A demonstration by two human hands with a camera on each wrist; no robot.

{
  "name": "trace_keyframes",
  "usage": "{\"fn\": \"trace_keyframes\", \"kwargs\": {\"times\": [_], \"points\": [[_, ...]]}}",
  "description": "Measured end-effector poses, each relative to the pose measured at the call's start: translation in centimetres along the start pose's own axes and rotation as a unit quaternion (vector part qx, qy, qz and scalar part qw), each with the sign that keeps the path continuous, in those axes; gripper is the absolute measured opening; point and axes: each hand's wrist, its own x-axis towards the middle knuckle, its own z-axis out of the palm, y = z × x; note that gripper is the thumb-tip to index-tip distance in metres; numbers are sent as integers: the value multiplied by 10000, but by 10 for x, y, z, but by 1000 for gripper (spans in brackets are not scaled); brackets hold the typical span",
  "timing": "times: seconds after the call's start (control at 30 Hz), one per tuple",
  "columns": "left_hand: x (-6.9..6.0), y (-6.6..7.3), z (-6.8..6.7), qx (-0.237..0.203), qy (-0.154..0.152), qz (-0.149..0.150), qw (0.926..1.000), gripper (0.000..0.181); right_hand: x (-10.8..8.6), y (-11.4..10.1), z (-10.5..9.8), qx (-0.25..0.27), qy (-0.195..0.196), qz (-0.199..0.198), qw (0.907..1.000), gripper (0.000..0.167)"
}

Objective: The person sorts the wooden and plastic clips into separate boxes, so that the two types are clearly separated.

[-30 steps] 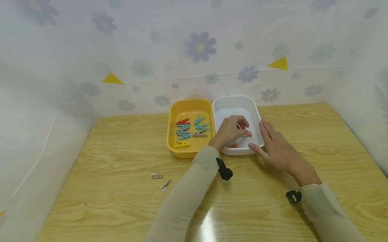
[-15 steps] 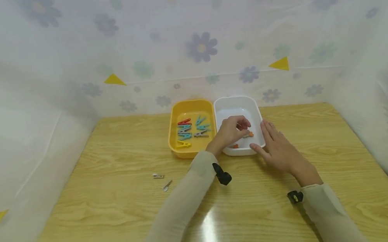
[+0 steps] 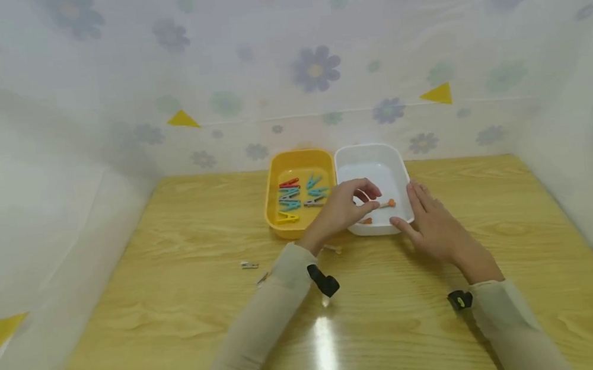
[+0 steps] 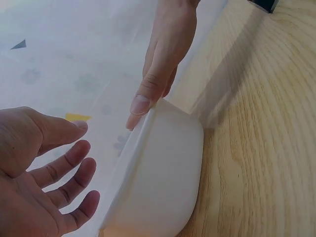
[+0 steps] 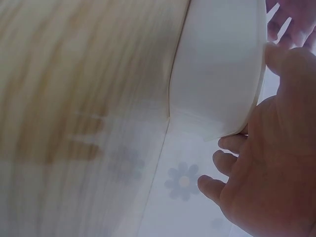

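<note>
- Taking 12 as the far side in my head view, I see the white tray (image 3: 370,169) on the wooden table (image 3: 149,270), with the yellow tray (image 3: 302,163) just beside it at 9 o'clock.
- The person's left hand (image 3: 344,207) reaches in over the white tray's 8 o'clock side. My left wrist view shows its fingers loosely bent and spread, thumb apart, gripping nothing.
- One orange-ended clip (image 3: 390,203) lies in the white tray at about 4 to 5 o'clock from the centre, right by that hand's thumb tip; I can't tell whether they touch.
- A second orange clip (image 3: 367,221) lies at 7 o'clock in the same tray, partly hidden from me by the left hand.
- I have the right hand (image 3: 435,228) at the white tray's 4 o'clock, fairly straight fingers along the side and thumb at the near corner; it rests against the tray without clenching.
- Inside the yellow tray I make out a red clip (image 3: 289,182) towards 10 to 11, a turquoise clip (image 3: 313,181) at 2, a grey clip (image 3: 313,202) at 4 and a yellow clip (image 3: 287,217) at 7, among others.
- On the table, towards 7 to 8 from the yellow tray, lies a small metal clip (image 3: 249,265).
</note>
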Motion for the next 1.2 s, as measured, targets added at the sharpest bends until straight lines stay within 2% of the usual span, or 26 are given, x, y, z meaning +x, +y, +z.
{"fn": "trace_keyframes", "kwargs": {"times": [0.17, 0.43, 0.77, 0.97, 1.2], "points": [[-17, -1, -7, -86, 35, 145, 9999, 14, 2, 3, 0, 52, -62, -40, 10000, 93], [-51, -4, -19, -9, 266, 317, 9991, 12, 3, 0, 1, 77, -29, 17, 10000, 92], [-98, -9, -46, -108, 784, 137, 9968, 21, 3, -5, 2, 74, -78, 84, 9999, 93], [-124, -18, -54, -240, 1059, 2, 9941, 26, 3, -7, 0, 90, -89, 61, 9999, 92], [-158, -27, -64, -26, 1147, -30, 9934, 25, 2, -10, 1, 131, -153, 61, 9998, 93]]}}
